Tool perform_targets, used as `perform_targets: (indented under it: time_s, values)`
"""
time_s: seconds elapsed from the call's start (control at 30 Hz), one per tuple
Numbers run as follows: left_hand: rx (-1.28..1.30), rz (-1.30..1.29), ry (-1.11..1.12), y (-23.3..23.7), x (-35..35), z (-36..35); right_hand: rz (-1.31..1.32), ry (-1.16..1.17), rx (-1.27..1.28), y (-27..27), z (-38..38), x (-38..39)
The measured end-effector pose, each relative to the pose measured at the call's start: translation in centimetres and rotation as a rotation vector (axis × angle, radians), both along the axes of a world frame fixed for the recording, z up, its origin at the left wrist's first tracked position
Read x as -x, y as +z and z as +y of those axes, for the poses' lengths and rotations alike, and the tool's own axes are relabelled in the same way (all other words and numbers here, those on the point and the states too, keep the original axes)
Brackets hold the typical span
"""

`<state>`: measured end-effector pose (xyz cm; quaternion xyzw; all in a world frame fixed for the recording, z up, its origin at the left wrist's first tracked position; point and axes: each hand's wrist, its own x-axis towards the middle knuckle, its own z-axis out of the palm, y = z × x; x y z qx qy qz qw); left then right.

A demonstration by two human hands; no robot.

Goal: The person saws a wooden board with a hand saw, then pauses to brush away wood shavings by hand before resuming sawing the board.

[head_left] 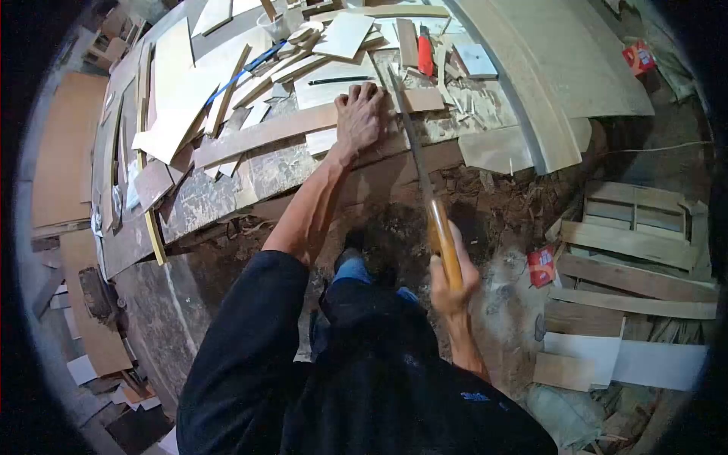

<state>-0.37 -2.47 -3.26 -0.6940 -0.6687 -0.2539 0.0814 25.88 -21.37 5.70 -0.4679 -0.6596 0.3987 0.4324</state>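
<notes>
My right hand [455, 277] is wrapped around the yellow-brown wooden handle of a handsaw [415, 148]. Its long narrow blade points away from me and crosses a thin wooden strip [265, 135] at the workbench's near edge. Just left of the blade, my left hand [360, 117] presses down on this strip with curled fingers, its fingertips partly hidden. The strip's shorter end shows to the right of the blade. Beyond my left hand lies a dark pencil-like stick [340, 80] on a pale board. A red-handled tool [425, 54] rests past the blade's tip.
Wood offcuts and pale boards [171, 98] cover the workbench [258, 178]. A long curved panel [523, 83] extends along the right side. Stacked wooden frames and planks [637, 243] lie on the floor at right, near a red packet [541, 267]. More scraps lie at lower left.
</notes>
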Motion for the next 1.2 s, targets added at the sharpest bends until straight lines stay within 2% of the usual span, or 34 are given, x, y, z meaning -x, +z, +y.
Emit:
perform_targets:
  time_s: [0.07, 0.17, 0.3, 0.33, 0.43, 0.57, 0.6, 0.73, 0.83, 0.9, 0.97, 1.07, 1.17, 1.2]
  values:
    - [0.006, 0.008, 0.007, -0.4, 0.0, 0.2, -0.009, 0.014, -0.012, -0.1, 3.8, 1.9]
    - [0.044, 0.004, 0.006, 0.6, 0.0, 0.2, -0.027, 0.0, -0.037, -0.3, 4.1, 2.4]
    - [-0.02, 0.015, 0.012, -0.4, 0.1, 0.2, -0.045, -0.005, -0.083, -0.5, -1.1, -1.2]
    - [0.082, -0.027, 0.008, 0.6, -0.2, 0.0, -0.057, -0.01, -0.046, -0.4, 0.1, -0.2]
    - [0.023, 0.01, 0.018, 0.3, -0.1, 0.0, -0.108, -0.009, 0.071, -0.5, 5.0, 2.6]
    - [0.05, -0.015, 0.001, -0.2, -0.3, 0.3, -0.027, 0.041, -0.109, -0.2, -0.6, -0.7]
    - [0.052, -0.006, 0.01, -0.2, 0.1, 0.2, 0.014, 0.041, -0.042, -1.3, -1.6, -1.6]
    - [0.091, -0.018, 0.018, 0.0, 0.0, 0.2, -0.101, 0.039, 0.115, -0.3, 4.9, 2.6]
    - [0.116, -0.019, 0.015, 0.1, 0.1, 0.1, -0.052, 0.0, -0.08, -0.9, 2.9, 1.9]
    - [0.068, 0.018, 0.037, -0.5, 0.3, 0.8, 0.053, 0.045, -0.056, 0.1, -0.3, -0.3]
    - [-0.003, 0.059, 0.039, -0.8, 0.1, 0.3, -0.029, 0.036, -0.012, 0.0, -0.2, -0.3]
    - [0.038, 0.003, 0.02, -0.8, 0.3, 0.5, -0.087, 0.02, -0.019, -0.3, 5.3, 2.8]
    - [0.07, 0.025, 0.014, -0.7, 0.3, 0.2, 0.021, 0.01, 0.068, 0.2, 2.7, 1.7]
    - [0.073, 0.031, 0.022, -0.6, 0.4, 0.2, -0.063, 0.012, -0.05, -0.8, 0.8, 0.2]
